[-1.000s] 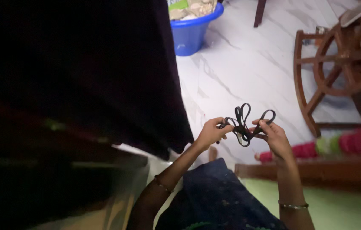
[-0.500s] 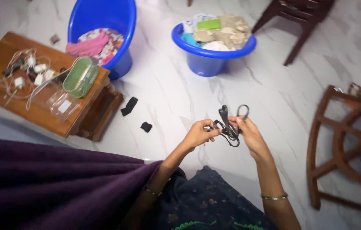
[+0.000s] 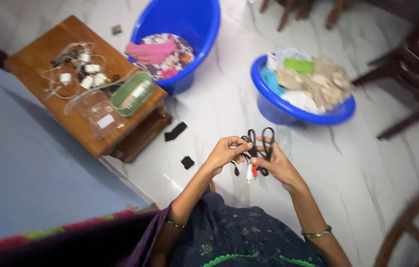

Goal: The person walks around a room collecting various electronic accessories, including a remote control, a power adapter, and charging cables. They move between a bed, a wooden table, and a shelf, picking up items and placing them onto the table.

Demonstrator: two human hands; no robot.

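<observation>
Marble floor (image 3: 382, 163) fills most of the frame. Low wooden table (image 3: 36, 64) at 10 o'clock, with white plugs and thin cables (image 3: 78, 74), a green basket (image 3: 131, 94) and a clear plastic bag (image 3: 95, 111) on it. Big blue tub (image 3: 194, 22) at 12, cloth inside. Smaller blue basin (image 3: 293, 111) at 1–2, heaped with scraps. Dark chair legs (image 3: 407, 74) at 2–3. Two small black pieces (image 3: 176, 131) on floor between table and hands.

Centre frame: left hand (image 3: 226, 153) and right hand (image 3: 276, 165), close together, both pinched on a black looped cable bundle (image 3: 259, 146). Loops stick up at 12 from the fingers; red and white plug ends (image 3: 252, 172) dangle at 6 between the palms.
</observation>
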